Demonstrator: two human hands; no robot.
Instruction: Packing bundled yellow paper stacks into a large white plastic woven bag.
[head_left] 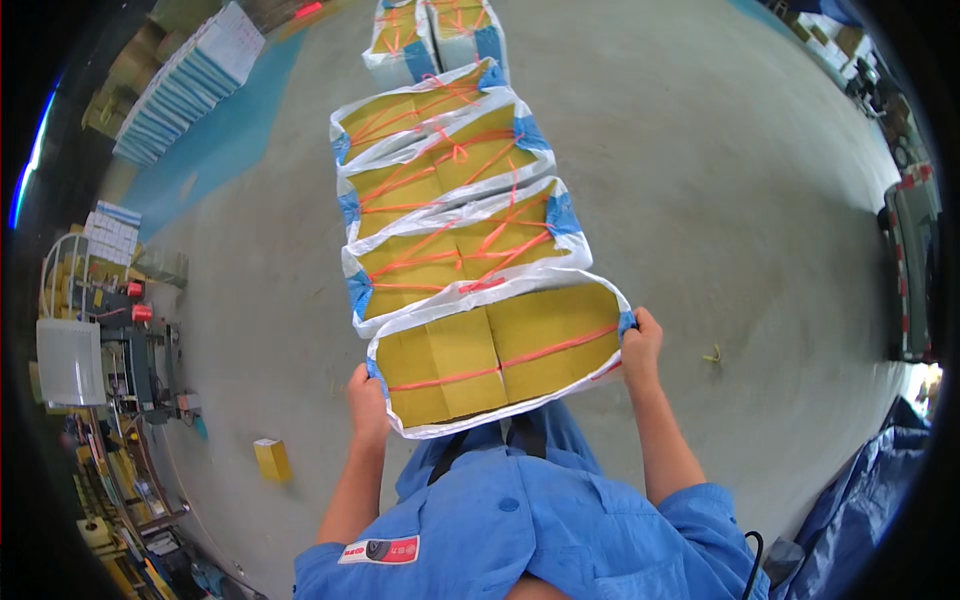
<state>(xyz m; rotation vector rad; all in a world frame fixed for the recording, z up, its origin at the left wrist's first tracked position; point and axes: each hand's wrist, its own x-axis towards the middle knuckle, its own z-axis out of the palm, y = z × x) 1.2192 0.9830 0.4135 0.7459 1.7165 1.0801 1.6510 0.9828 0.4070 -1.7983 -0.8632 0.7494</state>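
My left hand point(367, 402) and my right hand point(643, 348) are closed on the two end corners of a white-and-blue woven sack point(440, 429). Brown cardboard point(450, 355) fills its top, and one pink-red string point(545, 352) crosses it lengthwise. The nearest of several similar sacks point(420, 265) stands just beyond, close against it. Those sacks form a row away from me, their tops laced with zigzag pink-red string. Whether the held sack rests on the floor or is raised, I cannot tell.
Two more laced sacks point(400, 60) stand at the far end. A small yellow box point(271, 460) is on the floor at left, near machinery point(130, 310). White-and-blue stacks point(195, 85) stand far left. Blue sheeting point(850, 520) lies at lower right, a dark case point(910, 265) above it.
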